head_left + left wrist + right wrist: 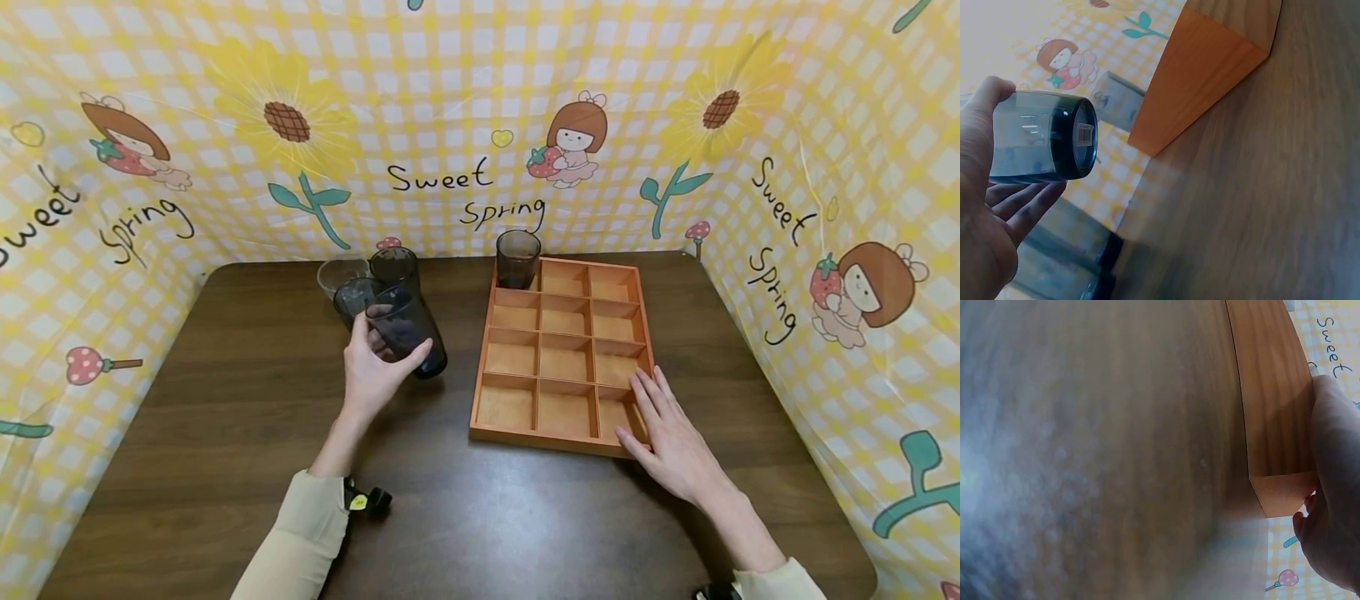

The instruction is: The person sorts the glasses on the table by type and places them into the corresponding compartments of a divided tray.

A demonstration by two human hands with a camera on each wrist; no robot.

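Observation:
My left hand grips a dark tinted drinking glass between thumb and fingers. That glass is tilted, with its base toward the right; the left wrist view shows a label on the base of the glass. Right behind it are two more dark glasses and a clear glass, partly hidden. A wooden compartment tray lies to the right, with a brown tinted glass upright in its back left compartment. On the tray's front right corner rests my right hand, its fingers extended along the right rim.
Dark wood table extends around the tray and glasses. A yellow checked cloth with printed flowers and figures rises behind the table and at both sides. Cameras are strapped to the wrists, such as the left wrist camera.

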